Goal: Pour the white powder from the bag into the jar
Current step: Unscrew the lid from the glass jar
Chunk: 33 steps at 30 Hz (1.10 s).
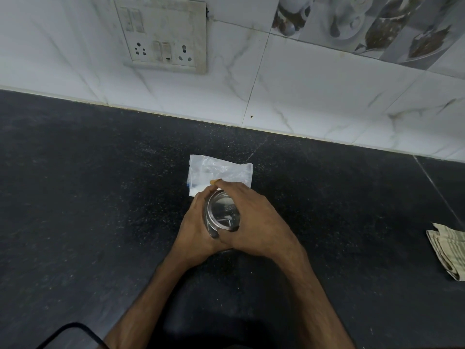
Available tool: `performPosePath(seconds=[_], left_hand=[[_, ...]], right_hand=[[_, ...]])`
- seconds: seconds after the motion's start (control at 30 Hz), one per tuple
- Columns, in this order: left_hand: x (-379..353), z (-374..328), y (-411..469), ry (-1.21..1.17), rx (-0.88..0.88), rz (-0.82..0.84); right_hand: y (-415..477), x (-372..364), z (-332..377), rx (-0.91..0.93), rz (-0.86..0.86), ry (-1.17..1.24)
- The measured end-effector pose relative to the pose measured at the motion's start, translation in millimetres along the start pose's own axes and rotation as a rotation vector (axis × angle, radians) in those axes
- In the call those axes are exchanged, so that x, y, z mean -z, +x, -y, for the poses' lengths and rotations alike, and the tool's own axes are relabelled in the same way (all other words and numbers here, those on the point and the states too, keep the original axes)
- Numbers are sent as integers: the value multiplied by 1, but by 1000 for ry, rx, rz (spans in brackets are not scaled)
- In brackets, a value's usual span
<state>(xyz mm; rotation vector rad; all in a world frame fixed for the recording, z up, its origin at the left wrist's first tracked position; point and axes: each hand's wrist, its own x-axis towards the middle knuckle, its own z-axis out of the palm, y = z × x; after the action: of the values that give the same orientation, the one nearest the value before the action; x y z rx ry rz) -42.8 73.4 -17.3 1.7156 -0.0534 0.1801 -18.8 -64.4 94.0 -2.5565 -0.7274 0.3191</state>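
I'm seeing both hands closing around the jar [222, 215] at the center of the frame, on the dark countertop [88, 185]. The left hand [195, 227] is wrapping the jar's left side, fingers curled snug against it. The right hand [251, 222] is lying over the metal lid [224, 210] – fingers bent around its rim, thumb at the near edge. The bag [221, 171] is lying flat just behind the jar, touching the fingertips. A folded cloth [448, 250] is sitting at the right edge, well apart.
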Motion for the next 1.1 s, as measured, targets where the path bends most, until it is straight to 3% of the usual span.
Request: performPosePath(seconds=[0.1, 0.23, 0.4, 0.6, 0.83, 0.93, 1.03, 1.1], left_hand=[[0, -1, 0, -7, 3, 12], [2, 0, -1, 23, 2, 19], [2, -3, 0, 22, -10, 24], [2, 2, 0, 39, -14, 19], [1, -2, -1, 25, 3, 9], [2, -5, -1, 37, 17, 25], [3, -4, -1, 34, 21, 15], [3, -1, -1, 40, 22, 24]], right_hand=[[2, 1, 1, 21, 26, -46], [-2, -5, 4, -55, -112, -17], [-1, 3, -3, 11, 88, -93], [2, 1, 4, -58, -32, -188], [16, 9, 15, 21, 94, -306], [12, 16, 11, 31, 149, -250], [-1, 26, 1, 46, 43, -115], [-15, 28, -12, 32, -127, 2]])
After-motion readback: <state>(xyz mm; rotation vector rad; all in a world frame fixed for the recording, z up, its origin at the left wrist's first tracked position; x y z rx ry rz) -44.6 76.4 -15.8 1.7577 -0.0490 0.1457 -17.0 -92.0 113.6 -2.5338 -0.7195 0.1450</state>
